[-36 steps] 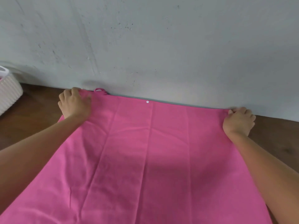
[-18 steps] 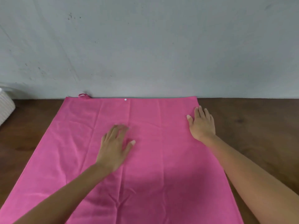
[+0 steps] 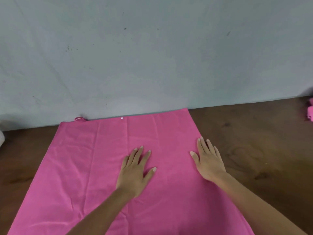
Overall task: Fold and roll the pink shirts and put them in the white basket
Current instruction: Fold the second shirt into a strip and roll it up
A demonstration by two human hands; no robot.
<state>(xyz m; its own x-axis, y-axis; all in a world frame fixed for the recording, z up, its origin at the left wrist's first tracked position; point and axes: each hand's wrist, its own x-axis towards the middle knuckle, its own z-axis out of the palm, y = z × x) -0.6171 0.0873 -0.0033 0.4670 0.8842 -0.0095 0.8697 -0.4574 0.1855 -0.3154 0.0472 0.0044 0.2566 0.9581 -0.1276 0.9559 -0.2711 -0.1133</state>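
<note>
A pink shirt (image 3: pixel 94 167) is lying flat across the centre and lower left of the frame on a brown desk (image 3: pixel 254 150). It looks thin, soft and light, easiest pinched at its corners. Left hand (image 3: pixel 135 172) and right hand (image 3: pixel 208 161) are pressing it, fingers straight and spread.

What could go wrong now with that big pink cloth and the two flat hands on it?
1. The pink cloth still shows creases, so folding now might trap wrinkles and give a lumpy roll.
2. Both the left hand and the right hand press flat on the right half; the free left side could slide on the smooth wooden table and go crooked.
3. The small loop at the far edge could stick out of the roll.
</note>
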